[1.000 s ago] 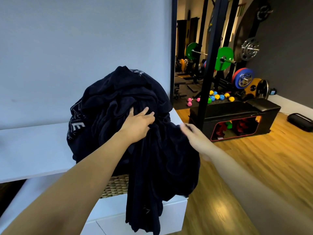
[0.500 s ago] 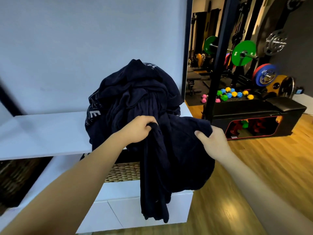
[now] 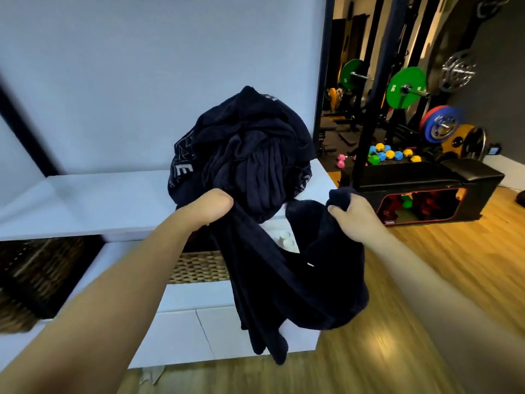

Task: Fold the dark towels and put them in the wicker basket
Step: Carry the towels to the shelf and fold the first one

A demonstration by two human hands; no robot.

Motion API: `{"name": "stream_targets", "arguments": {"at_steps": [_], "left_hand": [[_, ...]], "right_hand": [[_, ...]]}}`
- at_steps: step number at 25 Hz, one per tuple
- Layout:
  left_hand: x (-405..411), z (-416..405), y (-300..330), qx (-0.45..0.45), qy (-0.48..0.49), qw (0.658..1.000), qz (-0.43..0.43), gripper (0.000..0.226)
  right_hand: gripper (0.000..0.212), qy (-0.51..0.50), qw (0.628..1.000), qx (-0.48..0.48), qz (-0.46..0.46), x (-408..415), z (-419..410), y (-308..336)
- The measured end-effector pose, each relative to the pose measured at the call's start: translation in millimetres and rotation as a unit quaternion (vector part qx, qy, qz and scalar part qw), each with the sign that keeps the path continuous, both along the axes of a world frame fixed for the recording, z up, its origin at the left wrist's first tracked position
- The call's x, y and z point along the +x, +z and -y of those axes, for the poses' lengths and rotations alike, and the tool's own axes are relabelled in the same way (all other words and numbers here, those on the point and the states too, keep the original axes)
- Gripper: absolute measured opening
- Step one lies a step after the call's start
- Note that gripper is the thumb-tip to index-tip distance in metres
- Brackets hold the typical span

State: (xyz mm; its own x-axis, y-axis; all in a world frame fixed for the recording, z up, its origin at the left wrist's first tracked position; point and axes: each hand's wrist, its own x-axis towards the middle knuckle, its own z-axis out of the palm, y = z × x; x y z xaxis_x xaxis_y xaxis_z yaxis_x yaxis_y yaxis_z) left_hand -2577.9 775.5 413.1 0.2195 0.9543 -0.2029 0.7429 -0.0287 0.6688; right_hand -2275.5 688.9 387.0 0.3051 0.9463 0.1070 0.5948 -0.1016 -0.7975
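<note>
Both hands are out in front of the camera at the ends of bare, nearly straight forearms, and each has hold of the same dark towel (image 3: 287, 274). From the head view, the left hand (image 3: 208, 204) is knuckles-up with its fingers curled down into the cloth, bunching one upper part of the towel in a fist; the fingertips are hidden in the folds. The right hand (image 3: 353, 218) sits a little lower and well to the right, back of the hand toward the camera, fingers and thumb closed round a gathered corner that sticks up above the knuckles. Between the two hands the towel sags in a deep loop, and a long twisted tail of it hangs down past the front edge of the white bench (image 3: 99, 200).

Behind the left hand stands a tall heap of more dark towels (image 3: 250, 143), one with pale lettering on its left side. The heap rises out of the wicker basket (image 3: 199, 267), of which only a strip of pale woven wall shows below the left forearm; the basket rests on the lower white step. Whether the held towel touches the heap I cannot tell, dark on dark.

To the right, on the wood floor (image 3: 426, 280), are a black weight bench (image 3: 426, 177), coloured dumbbells (image 3: 392, 155) and green barbell plates (image 3: 404, 88).
</note>
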Motion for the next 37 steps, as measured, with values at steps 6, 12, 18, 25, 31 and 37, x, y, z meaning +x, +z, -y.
{"name": "stream_targets", "arguments": {"at_steps": [6, 12, 18, 25, 31, 37], "left_hand": [[-178, 71, 2, -0.058, -0.010, 0.989, -0.132, 0.038], [-282, 151, -18, 0.074, 0.052, 0.996, 0.027, 0.024], [-346, 189, -25, 0.129, -0.002, 0.992, 0.001, 0.012], [-459, 219, -4, 0.213, 0.329, 0.890, 0.234, 0.010], [-558, 249, -8, 0.153, 0.534, 0.831, 0.026, 0.009], [-554, 245, -27, 0.086, 0.443, 0.889, 0.071, 0.059]], "right_hand": [[0.014, 0.164, 0.978, -0.114, 0.054, -157, 17, 11], [0.014, 0.353, 0.924, -0.023, 0.147, -321, 37, -8], [0.021, 0.446, 0.893, 0.062, 0.006, -451, 58, 13], [0.065, 0.526, 0.819, -0.226, -0.042, -534, 60, -101], [0.013, 0.374, 0.846, -0.268, -0.271, -626, 12, -96], [0.012, 0.453, 0.787, -0.259, -0.329, -705, -1, -40]]}}
